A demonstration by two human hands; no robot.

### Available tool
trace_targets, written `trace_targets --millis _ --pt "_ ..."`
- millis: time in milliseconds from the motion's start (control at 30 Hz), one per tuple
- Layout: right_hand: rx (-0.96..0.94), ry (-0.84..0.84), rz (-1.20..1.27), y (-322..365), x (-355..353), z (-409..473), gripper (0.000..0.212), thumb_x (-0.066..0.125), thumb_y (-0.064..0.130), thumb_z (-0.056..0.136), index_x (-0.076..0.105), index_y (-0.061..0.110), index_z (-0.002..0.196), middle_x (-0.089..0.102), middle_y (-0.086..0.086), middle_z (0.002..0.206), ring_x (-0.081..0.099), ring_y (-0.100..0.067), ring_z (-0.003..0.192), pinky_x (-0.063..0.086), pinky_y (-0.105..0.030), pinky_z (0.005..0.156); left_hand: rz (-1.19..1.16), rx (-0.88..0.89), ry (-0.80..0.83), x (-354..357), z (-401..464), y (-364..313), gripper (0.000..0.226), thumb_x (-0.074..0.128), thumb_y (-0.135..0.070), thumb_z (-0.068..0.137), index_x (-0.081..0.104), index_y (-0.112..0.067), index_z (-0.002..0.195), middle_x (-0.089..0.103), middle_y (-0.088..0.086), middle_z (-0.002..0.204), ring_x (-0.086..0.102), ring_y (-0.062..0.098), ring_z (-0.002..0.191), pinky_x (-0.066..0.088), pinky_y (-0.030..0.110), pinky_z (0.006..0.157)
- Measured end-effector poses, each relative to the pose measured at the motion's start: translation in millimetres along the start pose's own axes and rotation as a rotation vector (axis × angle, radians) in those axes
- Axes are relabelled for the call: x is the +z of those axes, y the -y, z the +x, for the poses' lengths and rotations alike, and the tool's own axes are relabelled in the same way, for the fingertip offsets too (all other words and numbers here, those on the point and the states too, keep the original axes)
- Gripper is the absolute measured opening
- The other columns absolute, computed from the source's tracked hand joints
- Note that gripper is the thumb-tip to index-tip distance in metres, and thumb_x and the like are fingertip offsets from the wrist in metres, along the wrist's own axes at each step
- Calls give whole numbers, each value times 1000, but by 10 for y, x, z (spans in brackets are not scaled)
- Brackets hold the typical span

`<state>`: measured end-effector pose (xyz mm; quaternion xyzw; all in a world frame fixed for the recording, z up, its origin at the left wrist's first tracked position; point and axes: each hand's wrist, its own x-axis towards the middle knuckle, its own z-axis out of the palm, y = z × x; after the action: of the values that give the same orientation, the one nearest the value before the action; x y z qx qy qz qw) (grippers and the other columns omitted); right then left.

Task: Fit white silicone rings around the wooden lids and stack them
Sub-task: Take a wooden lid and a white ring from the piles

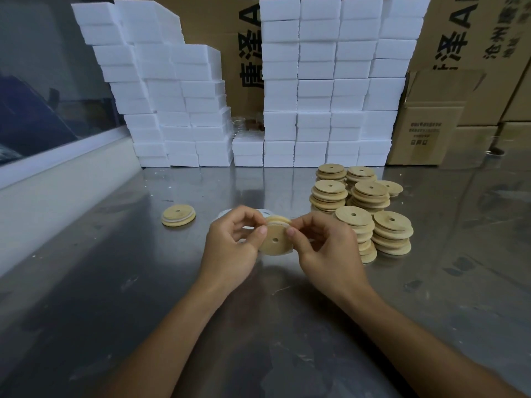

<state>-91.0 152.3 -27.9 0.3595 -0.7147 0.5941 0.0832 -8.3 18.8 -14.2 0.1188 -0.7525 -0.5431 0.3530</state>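
Left hand [230,242] and right hand [324,242] pinch one wooden lid [275,239] at its rim, fingers curled, white ring [277,223] along its top edge. Lid stacks [362,202] at 2 o'clock, close. Finished lid [178,215] at 10 o'clock. Bare steel table [115,282] toward 6–9 o'clock.

A single wide-angle view comes from the person's head, looking forward and down across a metal table [120,282]. It sits close over the near edge, so both forearms enter from the bottom of the frame and the left hand [234,242] and right hand [324,248] meet near the centre. The gaze faces the far side, where stacked white foam blocks [324,81] and cardboard boxes [431,124] fill the top. The wide lens bends straight lines at the left and right edges. No second view shares the scene.
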Motion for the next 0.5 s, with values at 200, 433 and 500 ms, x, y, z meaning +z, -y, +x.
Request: trace_targets --millis 200,433,500 --pt "-33 12 -46 4 0 6 9 70 11 87 72 19 84 72 13 80 70 -5 79 60 -35 72 112 104 33 12 -14 21 30 70 -1 85 64 -28 75 70 -11 81 67 11 80 55 28 75" --pt "20 23 35 0 -27 46 8 72 10 85 76 16 81 74 7 75 72 -9 73 62 -36 72 66 61 2 -7 0 27 30 70 4 83 65 -24 73 71 -5 81 69 9 78 53 22 71" --pt "17 39 31 -4 -19 47 6 72 11 86 75 15 83 74 6 77 72 -9 74 61 -35 74 33 25 -18 -6 2 32 30 69 5 83 64 -22 72 72 0 82 68 11 77 52 24 70"
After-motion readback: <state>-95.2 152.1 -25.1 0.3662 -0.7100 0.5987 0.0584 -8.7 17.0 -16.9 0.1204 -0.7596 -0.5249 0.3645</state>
